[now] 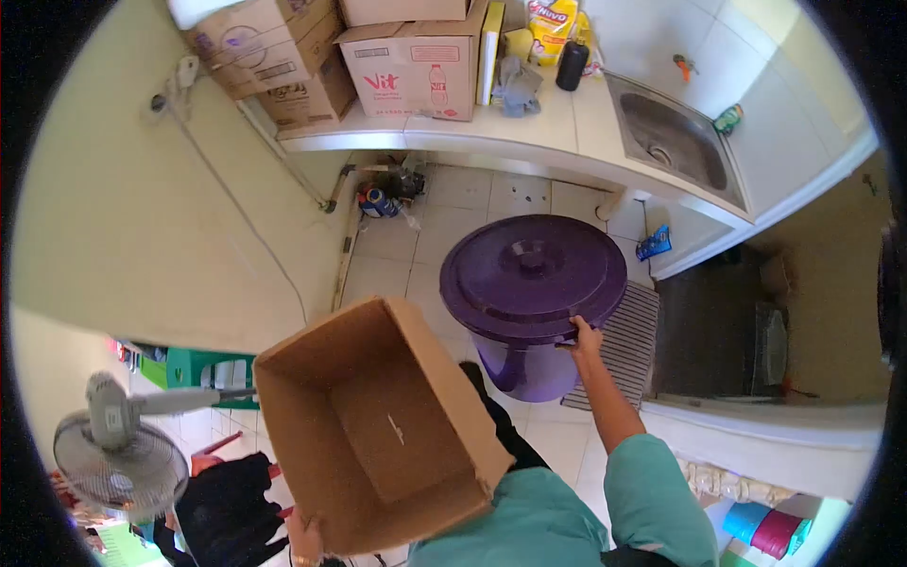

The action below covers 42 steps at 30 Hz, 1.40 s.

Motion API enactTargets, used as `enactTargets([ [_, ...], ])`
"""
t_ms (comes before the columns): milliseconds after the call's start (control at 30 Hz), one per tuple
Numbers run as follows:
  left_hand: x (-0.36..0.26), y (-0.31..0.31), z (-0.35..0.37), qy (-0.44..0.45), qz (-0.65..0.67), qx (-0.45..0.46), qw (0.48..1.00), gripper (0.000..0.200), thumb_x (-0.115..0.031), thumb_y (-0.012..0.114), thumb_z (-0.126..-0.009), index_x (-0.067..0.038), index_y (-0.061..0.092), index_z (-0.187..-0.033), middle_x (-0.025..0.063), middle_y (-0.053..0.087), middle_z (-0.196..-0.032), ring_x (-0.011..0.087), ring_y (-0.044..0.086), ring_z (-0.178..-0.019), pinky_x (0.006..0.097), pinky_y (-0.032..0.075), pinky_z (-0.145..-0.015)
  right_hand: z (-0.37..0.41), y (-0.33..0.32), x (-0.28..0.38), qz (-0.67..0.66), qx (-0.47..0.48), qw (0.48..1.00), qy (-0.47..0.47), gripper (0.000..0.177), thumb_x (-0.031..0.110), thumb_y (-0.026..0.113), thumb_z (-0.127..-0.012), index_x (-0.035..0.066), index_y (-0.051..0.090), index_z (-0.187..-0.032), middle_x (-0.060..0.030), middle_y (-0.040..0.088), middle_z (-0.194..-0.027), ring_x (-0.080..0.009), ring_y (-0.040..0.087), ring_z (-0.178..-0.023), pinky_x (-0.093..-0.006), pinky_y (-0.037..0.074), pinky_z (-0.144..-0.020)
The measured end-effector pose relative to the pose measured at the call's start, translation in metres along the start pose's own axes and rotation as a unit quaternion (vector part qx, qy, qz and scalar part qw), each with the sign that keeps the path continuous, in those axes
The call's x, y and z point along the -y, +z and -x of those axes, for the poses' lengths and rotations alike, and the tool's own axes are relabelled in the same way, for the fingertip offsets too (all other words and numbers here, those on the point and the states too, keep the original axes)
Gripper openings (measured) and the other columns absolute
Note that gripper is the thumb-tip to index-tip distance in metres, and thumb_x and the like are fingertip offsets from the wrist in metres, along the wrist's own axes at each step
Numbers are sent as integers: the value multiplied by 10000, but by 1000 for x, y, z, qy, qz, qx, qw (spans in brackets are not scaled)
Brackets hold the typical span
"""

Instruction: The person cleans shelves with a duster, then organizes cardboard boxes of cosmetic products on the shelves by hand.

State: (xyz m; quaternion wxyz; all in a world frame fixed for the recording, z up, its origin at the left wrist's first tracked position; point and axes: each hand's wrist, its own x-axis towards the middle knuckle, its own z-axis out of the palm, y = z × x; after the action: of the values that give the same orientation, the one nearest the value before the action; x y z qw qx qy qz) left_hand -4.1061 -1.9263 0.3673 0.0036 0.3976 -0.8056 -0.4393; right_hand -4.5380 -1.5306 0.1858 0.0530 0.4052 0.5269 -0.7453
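An open, flapless cardboard box (378,425) is tilted toward the camera at the lower left, with a small pale strip on its inner bottom. My left hand (305,537) grips its lower left edge. Right of the box stands a large purple tub (529,369) with a round purple lid (532,269) on it. My right hand (586,338) holds the rim of the lid at its near right side, fingers closed on the edge.
A tiled counter (557,123) carries cartons (411,80), a black bottle (572,66) and a sink (671,132). A striped mat (628,345) lies beside the tub. A fan (118,454) stands at the lower left. A blue pouch (654,244) lies under the counter.
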Motion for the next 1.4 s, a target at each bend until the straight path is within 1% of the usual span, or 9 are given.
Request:
enactTargets([
  [167,-45,-10,-63,16,-167,18,986,392,-17,504,-727,33,444,-1112,160,573,-953,191,538,-895,287,429,-728,-80,84,-39,-64,72,995,-9,326,41,569,-627,23,463,-935,-72,516,-849,-214,526,-720,-379,471,-577],
  [400,-99,15,-145,-82,-88,-12,993,306,-14,498,-747,63,473,-1042,115,577,-895,164,520,-784,278,421,-709,-156,127,-120,-167,96,981,30,365,59,554,-681,61,430,-1024,-53,521,-898,-187,539,-759,-328,480,-589],
  [433,-101,23,-156,-103,-34,-19,994,304,-29,508,-751,58,476,-1041,109,577,-890,160,519,-784,274,420,-706,-164,134,-130,-125,115,985,38,368,138,583,-717,47,423,-1036,-83,498,-996,-223,498,-900,-421,426,-773],
  [700,-75,56,-213,-218,53,48,973,322,-112,545,-773,26,486,-1057,92,546,-956,141,498,-824,250,409,-717,-235,248,-123,-116,171,978,19,417,220,580,-768,104,387,-1119,-45,507,-1030,-200,484,-956,-375,422,-749],
  [1000,-47,64,-230,-92,-54,89,990,326,-114,540,-760,-5,495,-1064,105,567,-903,137,498,-776,254,412,-688,-262,341,-103,-4,228,972,58,585,338,573,-759,42,296,-1181,-139,444,-1109,-295,476,-978,-503,348,-863],
  [1133,-25,65,-241,205,-225,110,946,335,-119,540,-755,-12,494,-1069,109,575,-882,133,498,-757,253,413,-676,-260,347,-99,101,224,966,80,649,483,512,-750,86,274,-1206,-158,447,-1115,-312,470,-988,-553,292,-873],
  [1233,-32,66,-255,119,-282,140,942,346,-128,555,-739,-24,507,-1065,101,591,-800,175,523,-701,293,428,-642,-254,326,-90,220,236,941,105,754,638,439,-690,158,241,-1237,-126,479,-1094,-279,483,-980,-553,320,-809],
  [1333,-71,79,-284,-50,-76,143,986,327,-74,543,-725,-42,526,-1050,72,597,-740,239,538,-633,306,439,-598,-222,267,-102,287,323,900,57,664,598,365,-757,118,289,-1210,-145,479,-1095,-233,471,-1002,-481,334,-827],
  [1400,-92,92,-295,0,-143,125,982,264,-67,494,-712,-42,550,-969,95,585,-700,263,547,-596,312,437,-543,-149,231,-78,256,411,870,94,608,553,314,-802,112,304,-1220,-128,477,-1109,-219,395,-1087,-468,323,-849],
])
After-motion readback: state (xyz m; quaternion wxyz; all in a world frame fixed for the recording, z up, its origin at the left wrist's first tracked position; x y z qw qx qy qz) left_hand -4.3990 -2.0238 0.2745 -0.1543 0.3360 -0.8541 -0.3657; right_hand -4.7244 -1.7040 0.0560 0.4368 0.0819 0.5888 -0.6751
